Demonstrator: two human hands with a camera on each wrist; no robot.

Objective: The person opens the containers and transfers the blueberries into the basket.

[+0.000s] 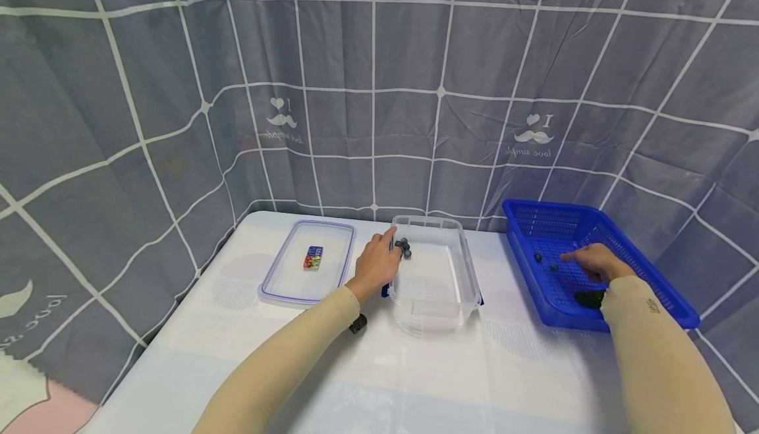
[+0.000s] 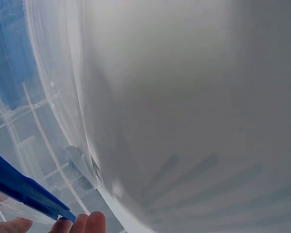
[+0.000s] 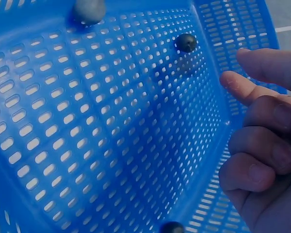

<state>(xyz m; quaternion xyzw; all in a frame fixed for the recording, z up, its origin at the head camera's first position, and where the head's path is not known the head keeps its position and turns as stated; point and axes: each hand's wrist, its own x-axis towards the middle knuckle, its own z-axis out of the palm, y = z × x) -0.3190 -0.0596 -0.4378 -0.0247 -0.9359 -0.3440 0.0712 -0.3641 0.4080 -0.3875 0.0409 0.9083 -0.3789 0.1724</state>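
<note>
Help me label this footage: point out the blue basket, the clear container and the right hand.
Blue basket (image 1: 535, 282): head view, on its left side wall.
Clear container (image 1: 435, 311): head view, on its near wall.
Right hand (image 1: 597, 263): head view, on the back of the hand.

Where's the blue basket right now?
In the head view, the blue basket sits on the right side, beyond the clear container, with the right hand over it.

Head view looks forward and down; wrists look close, right sharing the basket (image 1: 560, 292).
</note>
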